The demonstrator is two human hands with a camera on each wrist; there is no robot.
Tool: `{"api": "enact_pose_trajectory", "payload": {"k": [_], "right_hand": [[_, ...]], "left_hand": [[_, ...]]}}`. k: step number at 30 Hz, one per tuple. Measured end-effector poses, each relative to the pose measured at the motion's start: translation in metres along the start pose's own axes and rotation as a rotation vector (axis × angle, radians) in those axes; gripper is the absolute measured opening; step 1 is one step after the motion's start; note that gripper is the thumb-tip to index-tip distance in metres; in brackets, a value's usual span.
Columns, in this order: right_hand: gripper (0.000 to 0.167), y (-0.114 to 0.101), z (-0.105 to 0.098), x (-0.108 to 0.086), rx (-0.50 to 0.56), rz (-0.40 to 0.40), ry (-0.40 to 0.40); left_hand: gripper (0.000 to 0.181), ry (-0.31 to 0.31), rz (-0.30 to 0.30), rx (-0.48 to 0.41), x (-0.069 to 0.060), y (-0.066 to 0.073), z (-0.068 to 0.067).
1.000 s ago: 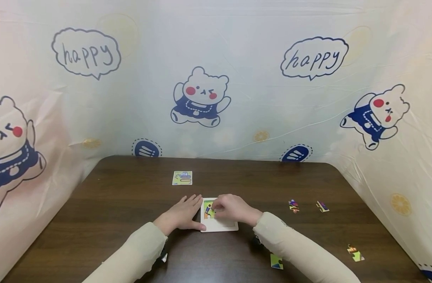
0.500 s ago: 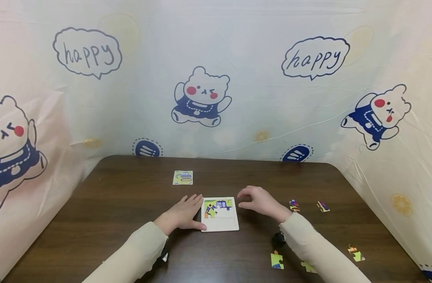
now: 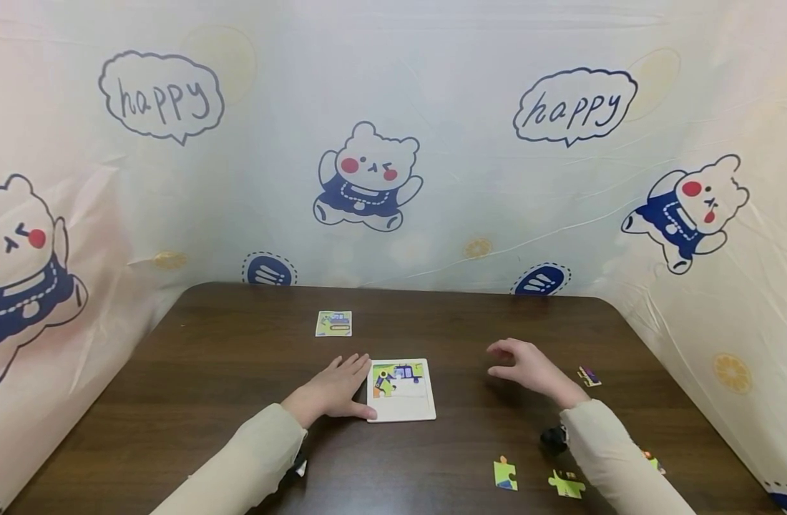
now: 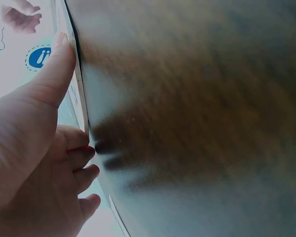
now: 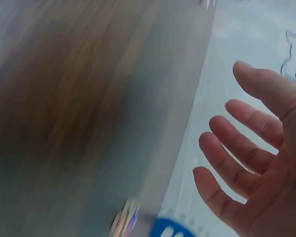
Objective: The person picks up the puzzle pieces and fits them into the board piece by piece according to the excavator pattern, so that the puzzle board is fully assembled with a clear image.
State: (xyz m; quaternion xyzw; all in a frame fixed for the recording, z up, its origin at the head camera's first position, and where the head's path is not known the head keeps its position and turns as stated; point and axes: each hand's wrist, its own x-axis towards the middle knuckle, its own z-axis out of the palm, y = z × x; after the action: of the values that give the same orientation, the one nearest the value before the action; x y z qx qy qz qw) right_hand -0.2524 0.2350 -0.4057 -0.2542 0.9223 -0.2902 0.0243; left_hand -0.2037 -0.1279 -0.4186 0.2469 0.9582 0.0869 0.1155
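A white puzzle tray (image 3: 401, 409) lies on the table with several joined pieces showing a vehicle (image 3: 396, 375) in its upper part. My left hand (image 3: 331, 390) rests at the tray's left side, thumb on the lower corner and fingers spread along the edge. Seen in the left wrist view, the left thumb (image 4: 59, 69) touches the tray's rim (image 4: 80, 94). My right hand (image 3: 527, 365) hovers over the table to the right of the tray. Its fingers are loosely bent and hold nothing, as the right wrist view of the hand (image 5: 261, 158) also shows.
Loose puzzle pieces lie on the right: a purple one (image 3: 589, 376), a green-and-blue one (image 3: 506, 475), a green one (image 3: 567, 486), and one (image 3: 654, 462) partly behind the sleeve. A small picture card (image 3: 333, 323) lies beyond the tray. Patterned cloth (image 3: 393, 265) surrounds the table.
My right hand has left the tray and moved right, now hiding the purple-and-orange piece. The joined pieces in the tray have come into view. The left hand stays put.
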Motion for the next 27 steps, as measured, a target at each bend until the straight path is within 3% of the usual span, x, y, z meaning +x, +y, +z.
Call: {"api": "enact_pose_trajectory", "payload": {"k": [8,16,27], "right_hand": [[0.041,0.030,-0.017,-0.020,-0.051,0.066,-0.010],[0.045,0.045,-0.028,-0.034,-0.074,0.154,-0.055],[0.020,0.060,-0.030,-0.037,-0.097,0.154,-0.089]], "left_hand": [[0.093,-0.003,0.001,0.005,0.000,0.001,-0.001],[0.092,-0.002,0.004,-0.011,-0.002,0.002,-0.003],[0.093,0.000,-0.001,-0.008,-0.002,0.002,-0.002]]}}
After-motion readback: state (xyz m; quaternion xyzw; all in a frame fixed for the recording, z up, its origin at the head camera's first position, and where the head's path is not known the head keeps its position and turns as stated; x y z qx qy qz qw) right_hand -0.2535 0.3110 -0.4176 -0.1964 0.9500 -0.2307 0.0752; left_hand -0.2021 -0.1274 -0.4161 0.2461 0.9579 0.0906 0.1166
